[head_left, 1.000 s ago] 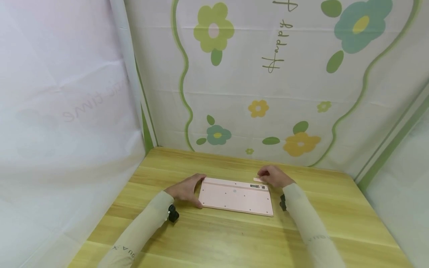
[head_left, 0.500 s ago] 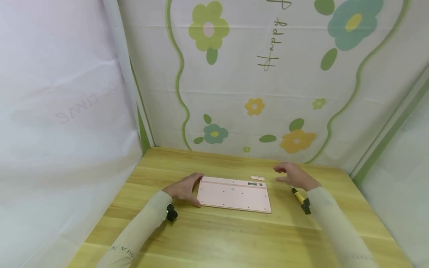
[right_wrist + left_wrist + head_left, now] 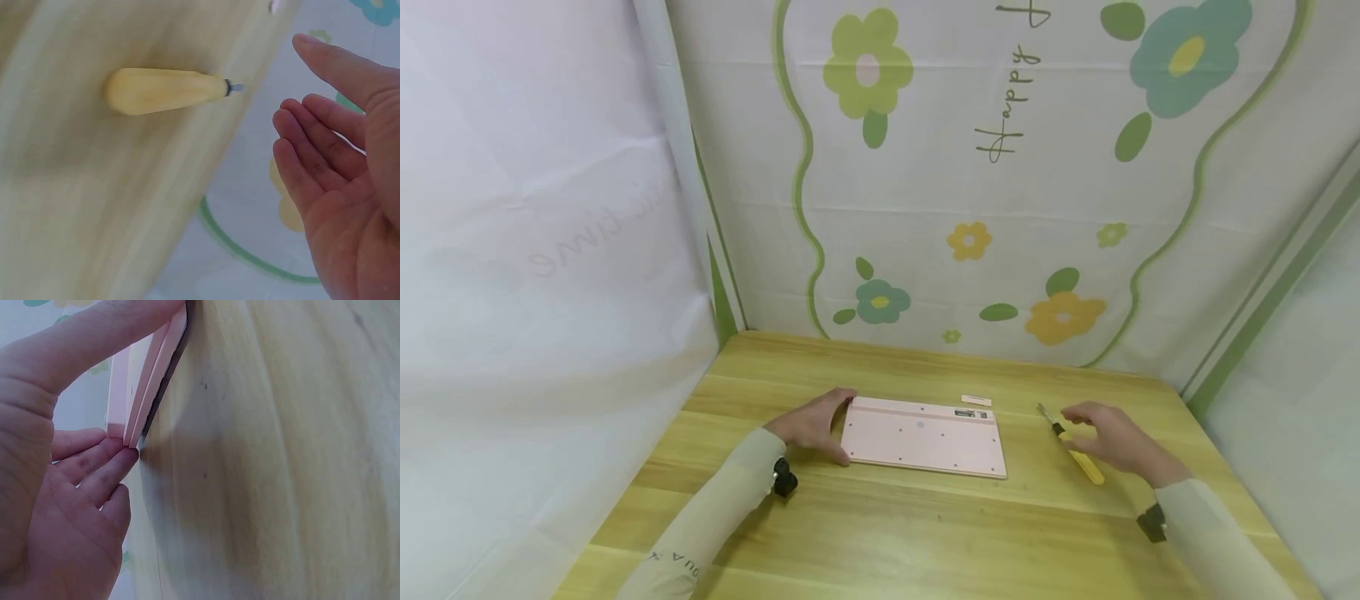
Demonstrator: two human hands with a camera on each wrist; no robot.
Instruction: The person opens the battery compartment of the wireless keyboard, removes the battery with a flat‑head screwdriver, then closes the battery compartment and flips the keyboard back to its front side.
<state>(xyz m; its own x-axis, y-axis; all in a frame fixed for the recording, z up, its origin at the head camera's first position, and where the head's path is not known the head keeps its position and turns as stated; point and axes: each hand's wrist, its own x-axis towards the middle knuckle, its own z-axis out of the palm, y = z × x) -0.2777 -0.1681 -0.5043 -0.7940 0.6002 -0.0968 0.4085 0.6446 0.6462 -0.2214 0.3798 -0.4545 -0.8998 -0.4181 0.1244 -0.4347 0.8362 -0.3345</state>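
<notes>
A pink keyboard [image 3: 887, 442] lies face down on the table, small screws dotted over its underside and a dark recess or label near its back right corner. My left hand [image 3: 812, 427] holds its left end, thumb at the front edge and fingers at the back edge; the left wrist view shows the fingertips [image 3: 128, 453] against the pink side. To the right lies a screwdriver [image 3: 1084, 463] with a yellow handle and metal shaft. My right hand [image 3: 1116, 440] hovers beside and above it, fingers loosely bent with nothing in them.
A small pale pink strip [image 3: 976, 401] rests just behind the keyboard's back right corner. The wooden table [image 3: 880, 533] is bounded by a flower-printed white cloth [image 3: 925, 192] at the back and pale cloth sides.
My right hand has let go of the small pink strip behind the keyboard and moved right to the screwdriver. My left hand stays on the keyboard.
</notes>
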